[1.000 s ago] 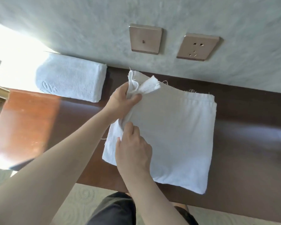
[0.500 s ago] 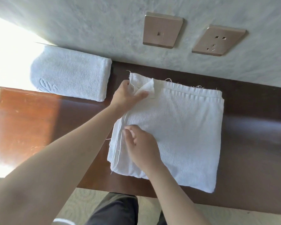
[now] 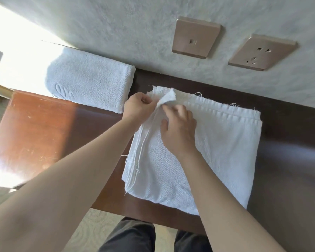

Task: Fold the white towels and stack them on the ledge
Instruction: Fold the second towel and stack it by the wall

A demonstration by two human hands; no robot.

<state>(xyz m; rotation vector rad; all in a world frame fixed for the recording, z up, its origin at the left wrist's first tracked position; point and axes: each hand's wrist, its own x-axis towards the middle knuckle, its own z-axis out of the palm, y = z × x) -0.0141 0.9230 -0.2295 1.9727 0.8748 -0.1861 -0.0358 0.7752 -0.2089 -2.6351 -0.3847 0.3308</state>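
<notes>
A dark brown wooden ledge runs along a pale textured wall, sunlight washing out its upper-left stretch. At the frame's centre lies the white towel being folded, flat on the ledge in several stacked layers, its loose edges lined up down the left side. The left hand pinches the upturned corner at the towel's upper left, its grip narrow and closed on the cloth, probably to line that corner up with the layers below. The right hand rests on the top layer just beside it, fingertips at the same corner, grip loose and holding nothing that I can see; it seems to pin the layers so they don't slide. To the upper left, against the wall, sits one finished folded towel, well apart from the working one, likely the base of the stack. That makes two towels in view. On the wall above are two bronze plates: one switch and one socket.
</notes>
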